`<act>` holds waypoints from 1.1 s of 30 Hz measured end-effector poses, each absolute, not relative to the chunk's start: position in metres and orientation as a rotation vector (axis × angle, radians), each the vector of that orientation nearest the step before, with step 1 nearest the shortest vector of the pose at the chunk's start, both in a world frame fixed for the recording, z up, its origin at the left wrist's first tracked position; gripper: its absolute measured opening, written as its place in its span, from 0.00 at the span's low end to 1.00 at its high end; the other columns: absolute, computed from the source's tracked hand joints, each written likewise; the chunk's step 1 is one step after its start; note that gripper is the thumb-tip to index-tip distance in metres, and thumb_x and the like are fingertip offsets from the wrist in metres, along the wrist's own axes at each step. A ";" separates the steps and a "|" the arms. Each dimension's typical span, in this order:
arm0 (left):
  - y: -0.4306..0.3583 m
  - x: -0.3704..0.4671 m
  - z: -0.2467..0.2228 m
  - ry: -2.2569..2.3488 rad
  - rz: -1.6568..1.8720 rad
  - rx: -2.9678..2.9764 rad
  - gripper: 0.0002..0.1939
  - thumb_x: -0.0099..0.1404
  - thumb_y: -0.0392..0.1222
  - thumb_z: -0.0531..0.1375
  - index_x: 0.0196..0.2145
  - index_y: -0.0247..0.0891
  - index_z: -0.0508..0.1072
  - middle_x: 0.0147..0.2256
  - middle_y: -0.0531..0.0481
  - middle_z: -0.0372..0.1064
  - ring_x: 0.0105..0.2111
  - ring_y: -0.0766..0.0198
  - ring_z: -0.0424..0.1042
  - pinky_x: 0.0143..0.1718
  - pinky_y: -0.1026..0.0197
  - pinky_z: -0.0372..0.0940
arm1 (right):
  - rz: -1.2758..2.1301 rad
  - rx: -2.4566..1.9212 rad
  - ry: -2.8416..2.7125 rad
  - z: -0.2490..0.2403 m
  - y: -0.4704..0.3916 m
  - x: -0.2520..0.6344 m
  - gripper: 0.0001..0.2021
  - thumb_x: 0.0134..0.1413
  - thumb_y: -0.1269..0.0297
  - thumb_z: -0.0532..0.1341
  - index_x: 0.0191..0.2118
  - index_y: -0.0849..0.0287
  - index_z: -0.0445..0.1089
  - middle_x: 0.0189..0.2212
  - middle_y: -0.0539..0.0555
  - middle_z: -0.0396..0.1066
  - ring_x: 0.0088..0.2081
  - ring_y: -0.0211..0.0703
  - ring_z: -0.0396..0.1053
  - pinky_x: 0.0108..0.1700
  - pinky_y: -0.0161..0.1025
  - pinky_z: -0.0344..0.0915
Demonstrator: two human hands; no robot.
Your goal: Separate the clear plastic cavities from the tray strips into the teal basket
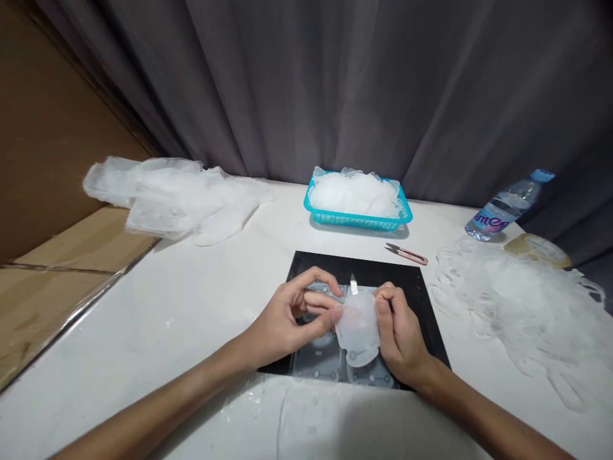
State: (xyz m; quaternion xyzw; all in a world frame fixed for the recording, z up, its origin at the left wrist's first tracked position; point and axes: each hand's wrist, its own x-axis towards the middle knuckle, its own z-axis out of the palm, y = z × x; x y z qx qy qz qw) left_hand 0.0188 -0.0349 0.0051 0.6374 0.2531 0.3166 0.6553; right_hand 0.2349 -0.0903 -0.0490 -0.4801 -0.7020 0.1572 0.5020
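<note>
Between my two hands, above a black mat (431, 332), is a translucent white piece (359, 329) with a notched lower edge. My left hand (299, 313) pinches its left edge between thumb and fingers. At the right edge, my right hand (400, 329) is closed on the same piece. A pointed blade tip (353, 284) sticks up just behind the piece; whether a finger holds it is hidden. Under the hands, a clear sheet with moulded shapes (318, 361) lies on the mat.
Behind the mat stands a blue basket (359, 222) of white pieces. Pink-handled snips (407, 253) lie nearby. A heap of thin translucent scraps (527, 300), a tape roll (539, 250) and a tilted water bottle (507, 207) are at right. Bagged white material (177, 195) sits at back left.
</note>
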 end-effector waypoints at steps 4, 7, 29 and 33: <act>-0.038 0.020 0.009 0.572 0.723 1.443 0.08 0.71 0.38 0.64 0.43 0.38 0.67 0.29 0.52 0.80 0.27 0.70 0.75 0.31 0.70 0.66 | 0.373 -1.140 -1.702 -0.049 -0.092 0.235 0.07 0.72 0.72 0.47 0.41 0.54 0.56 0.33 0.49 0.60 0.32 0.40 0.61 0.35 0.38 0.62; -0.039 0.020 0.011 0.580 0.720 1.450 0.08 0.71 0.39 0.64 0.43 0.37 0.67 0.28 0.52 0.79 0.26 0.70 0.73 0.31 0.70 0.65 | 0.364 -1.130 -1.709 -0.050 -0.093 0.235 0.07 0.72 0.73 0.47 0.41 0.54 0.57 0.32 0.49 0.59 0.32 0.40 0.61 0.35 0.38 0.61; -0.037 0.018 0.014 0.732 0.699 1.698 0.06 0.72 0.42 0.64 0.42 0.36 0.76 0.32 0.51 0.80 0.32 0.68 0.73 0.36 0.66 0.66 | 0.214 -1.142 -1.577 -0.053 -0.091 0.233 0.06 0.72 0.71 0.50 0.41 0.54 0.58 0.31 0.47 0.61 0.31 0.38 0.63 0.33 0.35 0.61; -0.035 0.018 0.017 0.690 0.685 1.714 0.07 0.74 0.42 0.62 0.45 0.38 0.76 0.38 0.50 0.80 0.40 0.65 0.77 0.45 0.64 0.68 | 0.174 -1.156 -1.510 -0.049 -0.091 0.234 0.07 0.73 0.70 0.50 0.40 0.54 0.59 0.29 0.47 0.61 0.29 0.38 0.61 0.31 0.36 0.60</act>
